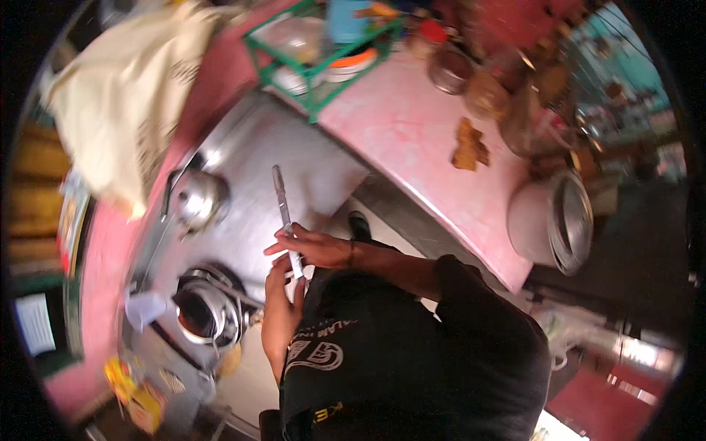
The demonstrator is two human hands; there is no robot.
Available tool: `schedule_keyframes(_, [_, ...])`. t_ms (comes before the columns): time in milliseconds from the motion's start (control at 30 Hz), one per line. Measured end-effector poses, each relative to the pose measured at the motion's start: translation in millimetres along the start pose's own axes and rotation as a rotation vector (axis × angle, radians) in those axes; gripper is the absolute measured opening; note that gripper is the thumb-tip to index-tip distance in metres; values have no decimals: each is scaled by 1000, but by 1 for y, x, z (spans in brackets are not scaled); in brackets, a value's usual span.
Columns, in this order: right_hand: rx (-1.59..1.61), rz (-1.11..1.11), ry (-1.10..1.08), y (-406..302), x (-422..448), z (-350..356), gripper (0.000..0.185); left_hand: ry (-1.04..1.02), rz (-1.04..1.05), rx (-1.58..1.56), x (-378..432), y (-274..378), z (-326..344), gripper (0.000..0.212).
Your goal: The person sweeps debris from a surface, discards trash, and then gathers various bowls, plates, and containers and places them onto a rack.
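Observation:
My right hand (317, 249) is closed around the middle of a slim, grey, stick-like tool (281, 198), whose exact kind cannot be told. The tool's narrow end points away from me over a steel worktop (259, 143). Just below, my left hand (281, 306) has its fingers at the pale lower end of the tool, and part of its grip is blurred. To the left of the hands a metal kettle (199, 201) stands on the worktop. Nearer to me is a round metal pot (201, 314) with dark contents, apparently on a gas burner.
A translucent plastic cup (144, 308) and a yellow packet (135, 394) lie left. A green rack (311, 82) holds dishes. The pink counter (424, 149) carries a brown piece (469, 144), bags, jars and a large metal pot (538, 220). A cream cloth bag (132, 99) is at upper left.

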State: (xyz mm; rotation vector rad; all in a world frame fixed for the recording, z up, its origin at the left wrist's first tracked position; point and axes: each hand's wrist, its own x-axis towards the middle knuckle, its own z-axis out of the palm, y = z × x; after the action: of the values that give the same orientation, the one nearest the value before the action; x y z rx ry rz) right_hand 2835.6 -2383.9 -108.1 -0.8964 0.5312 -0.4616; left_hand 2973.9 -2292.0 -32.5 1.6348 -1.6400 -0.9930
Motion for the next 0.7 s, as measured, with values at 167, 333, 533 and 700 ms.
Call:
schedule_keyframes(167, [30, -213, 603, -18, -73, -150, 23, -417, 6, -116, 48, 18, 60, 62])
schedule_keyframes(333, [-1341, -242, 1542, -165, -282, -268, 39, -487, -19, -4, 77, 30, 62, 56])
schedule_keyframes(533, [-1981, 779, 1570, -278, -520, -293, 48, -476, -33, 39, 100, 9, 76, 47])
schedule_keyframes(700, [-1239, 597, 1797, -307, -554, -360, 41, -458, -60, 45, 108, 6, 94, 48])
